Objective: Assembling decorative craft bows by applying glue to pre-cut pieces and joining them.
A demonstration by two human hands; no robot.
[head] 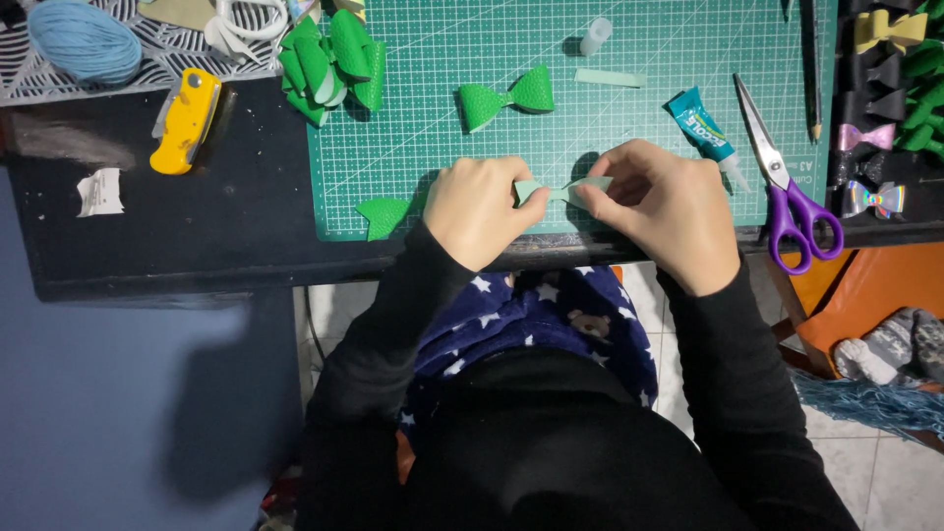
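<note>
Two hands at the near edge of a green cutting mat (590,108), both closed on one item.

- Left hand (479,209): fingers curled, pinching the left end of a pale green strip (562,190).
- Right hand (661,211): fingers bent, pinching the right end of the same strip; thumb and forefinger meet over it.
- Pale green strip: small, folded or pinched at its middle, held between the two hands just above the mat's near edge.
- Green bow (506,98): finished, textured, lying flat on the mat beyond the hands.
- Green bow piece (383,216): single leaf-shaped piece at the mat's near left corner, just beside the left hand.
- Pile of green bows (332,61): stacked at the mat's far left edge.
- Second pale strip (610,78): flat on the mat, far side, with a small clear cap (594,36) beyond it.
- Glue tube (704,131): teal, lying slantwise to the right of the right hand.
- Scissors (787,177): purple handles, blades pointing away, at the mat's right edge.
- Pencil (813,69): upright along the mat's right border.
- Yellow utility knife (184,120): on the dark table (197,226), left of the mat.
- Blue yarn ball (85,41): far left corner.
- Assorted bows (890,108): black, yellow, pink, green and iridescent, ranged at the far right.
</note>
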